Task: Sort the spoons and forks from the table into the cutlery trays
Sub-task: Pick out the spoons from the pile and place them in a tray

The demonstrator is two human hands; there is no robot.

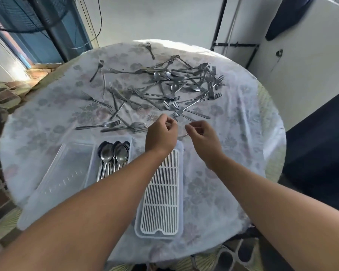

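The round table [233,173] fills my view under a flowered cloth, its rim dropping away on every side. Far across it lies the loose heap of forks and spoons [174,85], tangled, handles crossing. Near left sits a clear tray [65,173], with the spoon tray [94,165] just beside it, holding a bundle of spoons [114,155]. Near the middle is the slatted tray [160,192], bare of cutlery as far as I can see.

My left hand [161,132] is curled, fingers drawn in near a fork [179,112] at the heap's near edge; whether it pinches anything I cannot tell. My right hand [201,133] is loosely curled, and I can't say if it holds something.

The risk I judge: pulling one fork from the tangle drags its neighbours along, scattering pieces toward the rim. There is open cloth at near right for working, while my left forearm crosses over the slatted tray.
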